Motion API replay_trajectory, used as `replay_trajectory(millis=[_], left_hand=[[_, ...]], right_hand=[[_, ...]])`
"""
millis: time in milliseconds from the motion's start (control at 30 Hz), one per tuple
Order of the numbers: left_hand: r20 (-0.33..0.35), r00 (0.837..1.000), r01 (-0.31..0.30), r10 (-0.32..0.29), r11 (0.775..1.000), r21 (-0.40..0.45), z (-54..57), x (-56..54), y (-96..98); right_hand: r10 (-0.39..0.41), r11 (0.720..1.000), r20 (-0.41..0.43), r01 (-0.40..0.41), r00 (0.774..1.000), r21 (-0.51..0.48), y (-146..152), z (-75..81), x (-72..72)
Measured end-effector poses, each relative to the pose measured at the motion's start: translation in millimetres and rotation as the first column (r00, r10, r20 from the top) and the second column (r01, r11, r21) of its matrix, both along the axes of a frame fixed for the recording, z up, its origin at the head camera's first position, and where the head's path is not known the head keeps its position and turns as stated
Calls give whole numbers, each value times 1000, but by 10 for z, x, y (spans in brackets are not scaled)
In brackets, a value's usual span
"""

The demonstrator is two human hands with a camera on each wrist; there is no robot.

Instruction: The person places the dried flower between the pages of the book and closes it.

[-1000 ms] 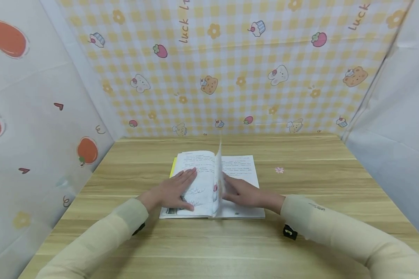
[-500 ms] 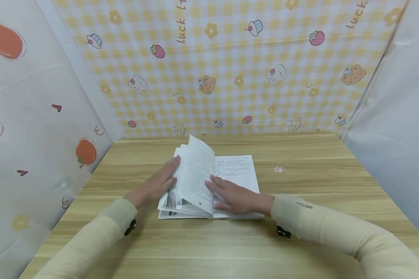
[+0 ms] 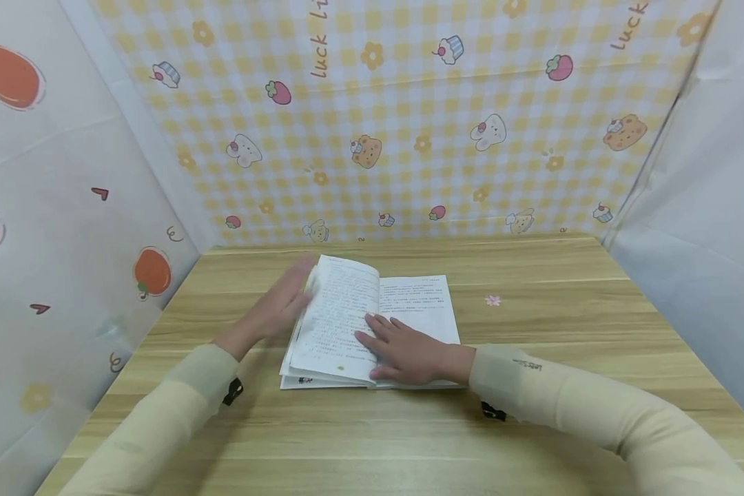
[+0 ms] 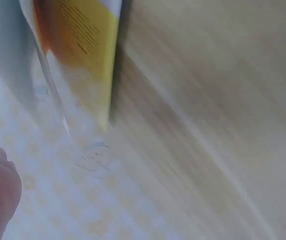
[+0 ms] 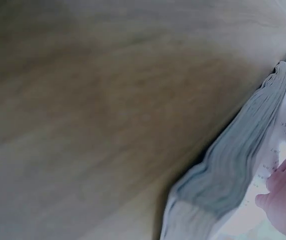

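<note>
An open book (image 3: 341,310) with printed pages lies on the wooden table. Its left-hand leaves stand slightly raised and curved. My left hand (image 3: 275,303) is at the left edge of these leaves, fingers extended and a little blurred; whether it touches them is unclear. My right hand (image 3: 409,351) rests flat across the lower middle of the book, fingertips on the left page near the spine. In the left wrist view, a yellow cover part (image 4: 90,60) shows beside part of the left hand (image 4: 0,192). The right wrist view shows the thick page edges (image 5: 223,160).
A small pink flower shape (image 3: 492,300) lies on the table (image 3: 552,303) right of the book. A yellow checked backdrop (image 3: 409,103) rises behind the table's far edge, with white printed sheets (image 3: 68,172) at the sides.
A leaf that stood upright at the spine has come down onto the left side. My left hand has moved off the left page to its outer edge; my right hand has shifted left to the spine.
</note>
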State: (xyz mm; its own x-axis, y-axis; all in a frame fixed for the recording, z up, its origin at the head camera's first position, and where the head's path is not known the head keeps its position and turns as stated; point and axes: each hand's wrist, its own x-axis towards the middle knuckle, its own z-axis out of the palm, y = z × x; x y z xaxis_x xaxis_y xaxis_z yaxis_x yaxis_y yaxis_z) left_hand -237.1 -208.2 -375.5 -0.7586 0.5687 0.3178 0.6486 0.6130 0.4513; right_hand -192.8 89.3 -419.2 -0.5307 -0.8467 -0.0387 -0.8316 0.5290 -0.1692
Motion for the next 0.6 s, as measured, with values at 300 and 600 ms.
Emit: replay_trajectory(millis=[300,600], left_hand=[[7,997,78,-82,927,-368,-108,100,208],[25,992,116,-124,805,-582,-284,133,290]], right_hand=[[44,991,-141,-25,989,129,-69,-4,-24],[110,976,-270,-53,957,211,-95,23,-37]])
